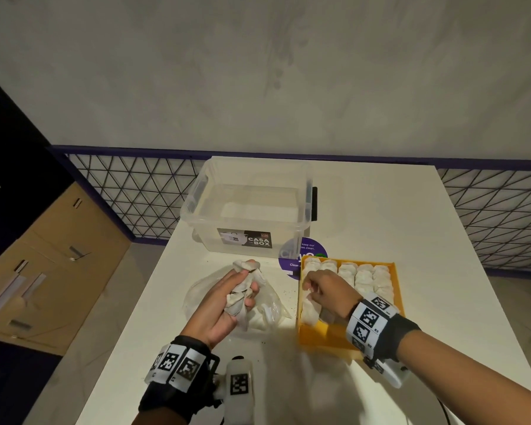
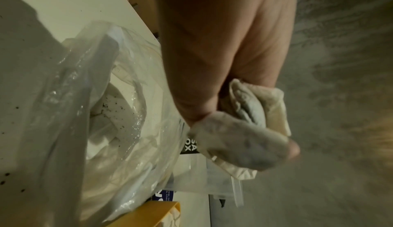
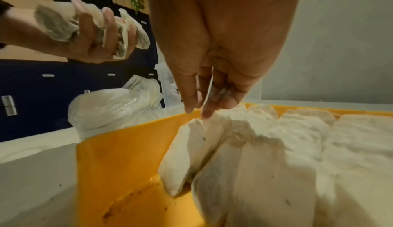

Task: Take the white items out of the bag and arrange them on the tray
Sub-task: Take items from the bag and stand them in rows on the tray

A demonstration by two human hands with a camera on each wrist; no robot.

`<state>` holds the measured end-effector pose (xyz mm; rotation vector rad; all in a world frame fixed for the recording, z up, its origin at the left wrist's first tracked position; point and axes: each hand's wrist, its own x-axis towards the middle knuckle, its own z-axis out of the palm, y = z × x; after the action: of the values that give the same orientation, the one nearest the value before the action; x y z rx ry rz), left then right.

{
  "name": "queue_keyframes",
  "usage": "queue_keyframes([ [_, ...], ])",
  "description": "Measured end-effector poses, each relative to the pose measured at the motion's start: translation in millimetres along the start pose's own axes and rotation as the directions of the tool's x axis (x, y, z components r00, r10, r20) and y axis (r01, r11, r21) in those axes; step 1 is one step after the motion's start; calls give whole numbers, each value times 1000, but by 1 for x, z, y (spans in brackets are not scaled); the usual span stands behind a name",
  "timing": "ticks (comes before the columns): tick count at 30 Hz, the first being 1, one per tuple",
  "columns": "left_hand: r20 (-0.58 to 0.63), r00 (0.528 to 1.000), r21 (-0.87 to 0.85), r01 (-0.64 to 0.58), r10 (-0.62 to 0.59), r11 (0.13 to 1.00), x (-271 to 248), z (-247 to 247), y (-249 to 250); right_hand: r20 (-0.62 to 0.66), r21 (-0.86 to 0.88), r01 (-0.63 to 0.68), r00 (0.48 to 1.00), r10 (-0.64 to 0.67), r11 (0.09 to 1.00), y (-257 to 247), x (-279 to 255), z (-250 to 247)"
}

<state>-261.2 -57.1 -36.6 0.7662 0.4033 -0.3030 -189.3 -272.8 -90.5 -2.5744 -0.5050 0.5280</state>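
the left hand (image 1: pixel 227 297) gripped a bunch of white sachets (image 1: pixel 242 289) above the clear bag (image 1: pixel 196 294) on the table (image 1: pixel 380 225) — the right hand (image 1: pixel 325 289) pinched one sachet (image 3: pixel 187 155) by its top edge, standing it in the yellow tray (image 1: pixel 396 289) beside the rows already laid there.

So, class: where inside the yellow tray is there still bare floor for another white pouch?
The yellow plastic tray has bare floor only at its near left corner, bordered by its near wall and the white pouch pinched by the right hand. Elsewhere, pouch rows crowd it.
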Motion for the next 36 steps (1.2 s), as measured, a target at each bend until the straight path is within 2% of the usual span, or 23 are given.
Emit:
queue_keyframes([
  [4, -9, 1000, 20, 8, -8, 1000, 4, 4, -5, -219, 130, 151, 968, -120, 980, -18, -11, -18],
  [6, -15, 1000, 30, 18, -18, 999, 5, 6, -8, -285, 197, 235, 943, -174, 952, -33, -17, -29],
  [9, -17, 999, 9, 35, -35, 999, 4, 11, -10, -269, 239, 354, 919, -288, 904, -54, -24, -42],
  [13, -14, 999, 26, 38, -37, 999, 4, 18, -10, -243, 258, 415, 902, -358, 872, -76, -25, -44],
  [17, -18, 999, 116, 30, -28, 993, 3, 19, -12, -274, 222, 402, 900, -339, 888, -86, -17, -40],
  [20, -2, 1000, 153, 26, -26, 988, 1, 16, -10, -296, 286, 351, 917, -266, 892, -85, -15, -45],
  [24, -20, 1000, 139, -9, 12, 990, -1, 10, -8, -285, 477, 282, 946, -157, 833, -81, -16, -55],
  [28, 1, 1000, 180, 20, -20, 983, -2, 9, -9, -244, 633, 228, 966, -89, 740, -79, -15, -60],
  [33, 71, 995, 278, 52, -74, 959, -3, 12, -10, -229, 668, 213, 971, -76, 713, -76, -13, -59],
  [36, 82, 995, 304, 36, -64, 952, -2, 13, -10, -224, 686, 211, 972, -73, 697, -76, -12, -59],
])
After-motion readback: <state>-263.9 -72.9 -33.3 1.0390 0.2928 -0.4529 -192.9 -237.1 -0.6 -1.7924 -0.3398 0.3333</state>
